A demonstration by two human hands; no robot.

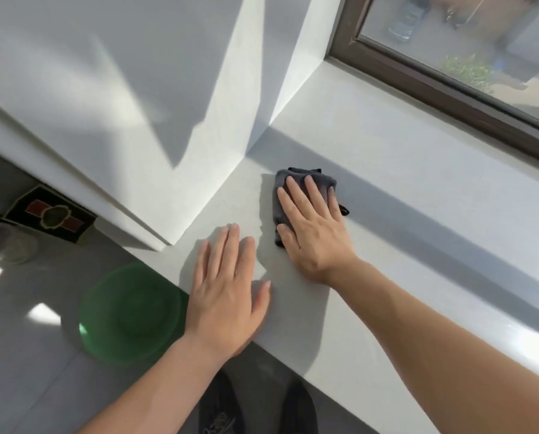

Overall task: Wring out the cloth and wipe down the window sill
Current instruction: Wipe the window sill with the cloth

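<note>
Window sill (418, 198): right hand (312, 227) flat on cloth (316, 177); green basin (130, 311), box (50, 216) below

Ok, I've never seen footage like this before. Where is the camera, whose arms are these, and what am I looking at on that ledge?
There is no machine here. A person wears a wide-angle camera on the head, so this one picture looks forward and down along their own bare arms.

The pale surface is a window sill, with the brown-framed window at the upper right. The right hand lies flat, fingers straight, on a folded dark grey cloth and presses it to the sill. The left hand rests open on the bare sill beside it and holds nothing.

Below, on the floor, stand a green round basin and a dark patterned box. The person's dark shoes show at the bottom edge.
</note>
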